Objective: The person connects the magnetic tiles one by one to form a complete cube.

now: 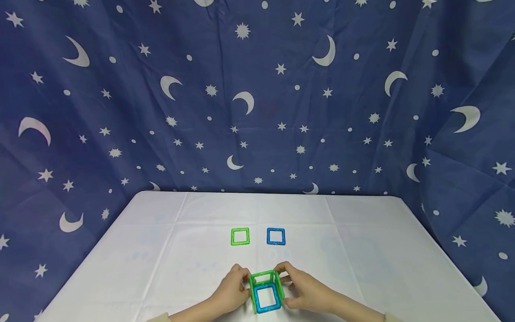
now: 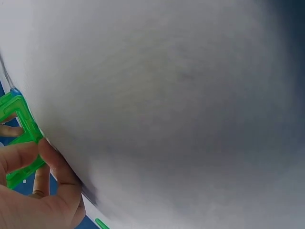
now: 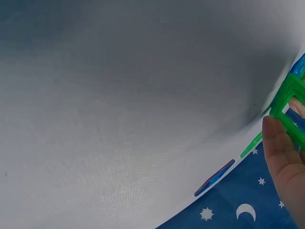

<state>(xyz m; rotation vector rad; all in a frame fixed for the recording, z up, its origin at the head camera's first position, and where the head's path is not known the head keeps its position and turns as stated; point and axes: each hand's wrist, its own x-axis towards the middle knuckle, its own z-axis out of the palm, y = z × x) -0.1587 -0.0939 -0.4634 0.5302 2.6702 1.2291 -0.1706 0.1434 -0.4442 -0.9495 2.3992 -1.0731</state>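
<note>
In the head view, an open box of square magnetic tiles stands near the table's front edge. A blue magnetic tile [image 1: 268, 308] forms its bottom, and green magnetic tiles rise at the back [image 1: 262, 273], left [image 1: 253, 295] and right [image 1: 280, 288]. My left hand [image 1: 232, 290] pinches the left green tile; the left wrist view has thumb and finger at the corner of that green frame [image 2: 29, 125]. From the other side my right hand [image 1: 303, 288] grips the right green tile, index finger at its upper back corner and thumb low. Part of this green frame [image 3: 282, 95] shows in the right wrist view.
Beyond the box, a loose green square tile [image 1: 240, 244] and a loose blue square tile [image 1: 276, 243] lie flat, side by side. They rest on a white cloth-covered table [image 1: 193, 250]. A dark blue curtain [image 1: 265, 107] with moons and stars hangs behind and at both sides.
</note>
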